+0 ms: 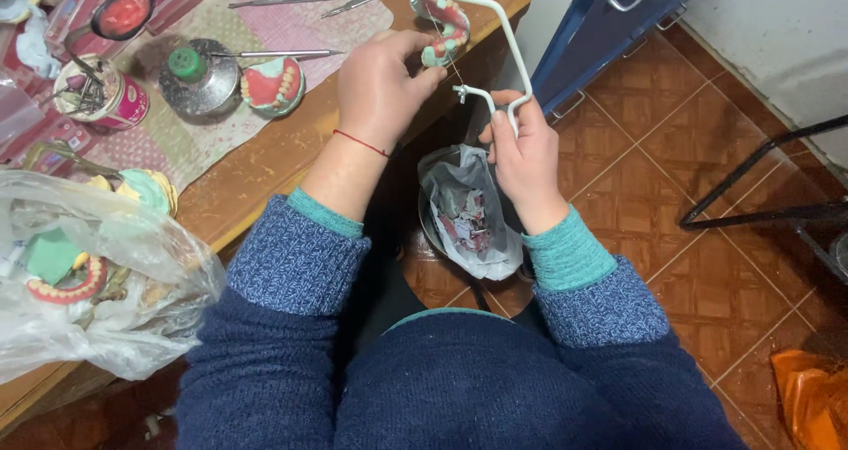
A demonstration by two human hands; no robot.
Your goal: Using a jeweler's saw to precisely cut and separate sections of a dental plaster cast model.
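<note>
My left hand [382,86] grips a pale green dental cast with pink gums and white teeth [444,28] at the corner of the wooden table [265,163]. My right hand [523,154] is closed around the handle of a white wire-frame saw [484,39], whose frame loops over the cast, its thin blade running next to it. A red thread circles my left wrist. Both arms wear blue knitted sleeves with teal cuffs.
A second denture cast [272,83], a round metal burner with a green cap [196,75], a tin of tools [97,92] and long metal instruments [296,0] lie on the table. A clear bag of casts [79,273] sits at left. A scrap-filled bag [468,211] stands on the tiled floor.
</note>
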